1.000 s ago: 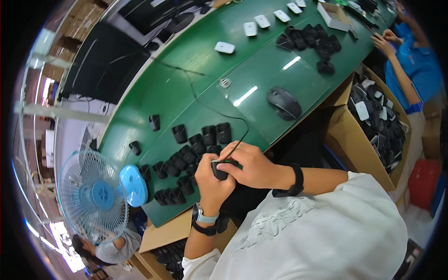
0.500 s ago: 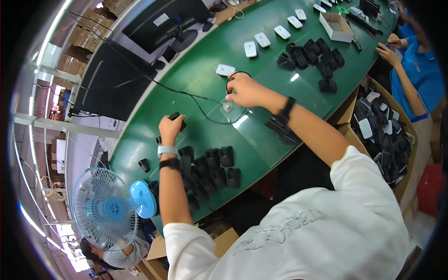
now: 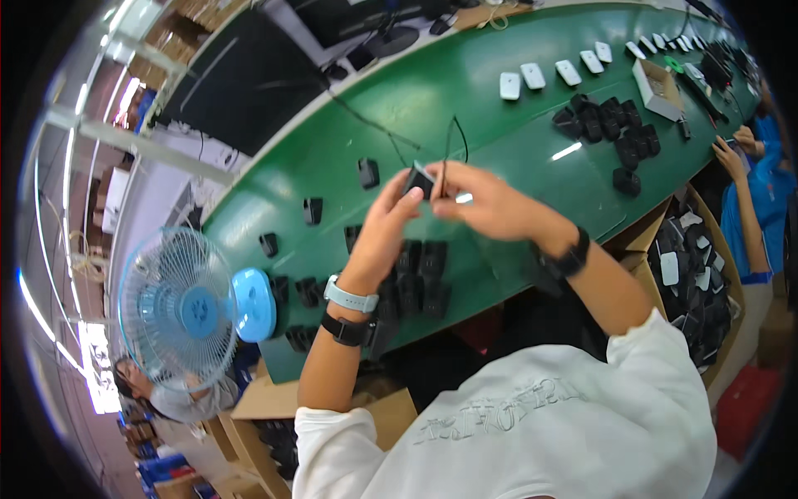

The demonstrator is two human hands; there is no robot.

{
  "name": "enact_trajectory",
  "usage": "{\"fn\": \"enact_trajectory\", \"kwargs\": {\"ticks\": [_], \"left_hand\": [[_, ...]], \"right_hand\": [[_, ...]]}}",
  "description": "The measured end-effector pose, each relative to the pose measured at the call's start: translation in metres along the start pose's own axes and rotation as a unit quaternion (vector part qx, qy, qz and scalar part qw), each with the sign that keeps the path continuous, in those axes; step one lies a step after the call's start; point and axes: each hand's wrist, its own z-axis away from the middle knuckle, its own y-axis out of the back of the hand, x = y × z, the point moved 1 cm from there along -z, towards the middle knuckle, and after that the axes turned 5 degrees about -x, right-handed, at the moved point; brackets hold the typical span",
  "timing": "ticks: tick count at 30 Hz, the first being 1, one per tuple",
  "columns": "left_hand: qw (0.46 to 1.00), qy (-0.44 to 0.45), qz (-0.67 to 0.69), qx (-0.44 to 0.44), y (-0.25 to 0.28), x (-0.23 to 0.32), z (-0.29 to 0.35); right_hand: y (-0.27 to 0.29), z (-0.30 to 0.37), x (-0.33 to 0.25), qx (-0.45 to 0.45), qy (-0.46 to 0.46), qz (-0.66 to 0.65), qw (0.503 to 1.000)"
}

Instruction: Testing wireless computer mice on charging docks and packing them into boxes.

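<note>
Above the middle of the green table my two hands meet. My left hand [image 3: 384, 218] is closed on a small black housing [image 3: 421, 183], thumb on its near face; a pale edge shows along the top. My right hand [image 3: 478, 198] is closed beside it, fingertips at its right side. A thin black cable [image 3: 455, 137] loops up from the right fingers; its end is hidden there. Loose black housings [image 3: 367, 173] stand beyond and left of my left hand. More black housings [image 3: 410, 291] are grouped below my hands, partly covered by my left forearm.
Several white units [image 3: 532, 76] line the far side, with black housings [image 3: 611, 121] and a white box [image 3: 659, 90] to the right. A blue fan [image 3: 198, 312] stands left. A carton of parts [image 3: 644, 241] sits by the right edge, near a co-worker in blue [image 3: 752, 191].
My left hand has moved right and my right hand has drawn nearer, so they now meet at the housing. The nearest white unit is gone from its spot. The view has shifted.
</note>
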Motion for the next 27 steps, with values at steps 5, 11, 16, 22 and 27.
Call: {"fn": "enact_trajectory", "kwargs": {"ticks": [5, 11, 16, 22, 27], "left_hand": [[0.98, -0.021, 0.197, 0.006, -0.039, -0.02, 0.076], [0.965, -0.108, -0.204, 0.125, -0.039, -0.026, 0.116], [0.899, -0.224, -0.349, 0.139, -0.041, -0.017, 0.127], [0.915, -0.189, -0.325, 0.148, -0.042, -0.025, 0.137], [0.915, -0.175, -0.332, 0.149, -0.042, -0.033, 0.136]], "right_hand": [[-0.064, 0.07, -0.024, 0.06, 0.007, -0.138, 0.989], [-0.088, 0.08, -0.037, 0.175, -0.006, -0.183, 0.967], [-0.112, 0.074, -0.035, 0.154, -0.101, -0.229, 0.956], [-0.125, 0.079, -0.025, 0.149, -0.123, -0.187, 0.963], [-0.133, 0.081, -0.021, 0.189, -0.151, -0.186, 0.952]]}}
